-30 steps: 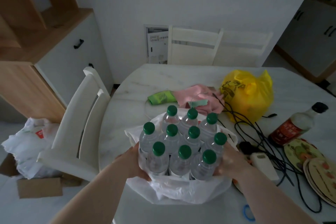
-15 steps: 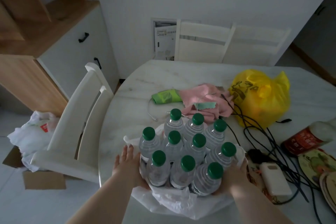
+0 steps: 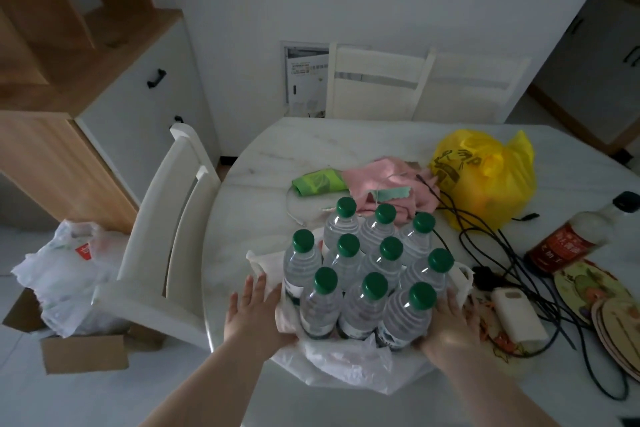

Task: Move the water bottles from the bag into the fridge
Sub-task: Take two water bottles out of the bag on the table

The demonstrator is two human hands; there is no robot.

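Your water bottles [image 3: 362, 308], ten clear ones with green caps, stand upright in a tight cluster at the near edge of the round marble surface [image 3: 277, 163]. They sit inside the white plastic bag [image 3: 346, 362], whose sides lie crumpled low around their bases and spill over the edge toward you. Your left hand [image 3: 254, 308] lies against the bag on the cluster's left side; its fingers [image 3: 258, 288] are straight and slightly spread, pointing away from you and gripping nothing. Your right hand [image 3: 450, 319] presses flat against the nearest right-hand bottle, its fingers stretched forward along the side of the pack rather than wrapped round any one bottle. Just behind the bottles lie a pink cloth [image 3: 388, 175] and a green packet [image 3: 318, 182], with a knotted yellow bag [image 3: 485, 177] further right. Black cables [image 3: 502, 253] trail across the surface to your right, past a white power bank [image 3: 517, 314] and a red-labelled sauce bottle [image 3: 568, 243] lying on its side. A white chair [image 3: 166, 236] stands at the left of the surface.
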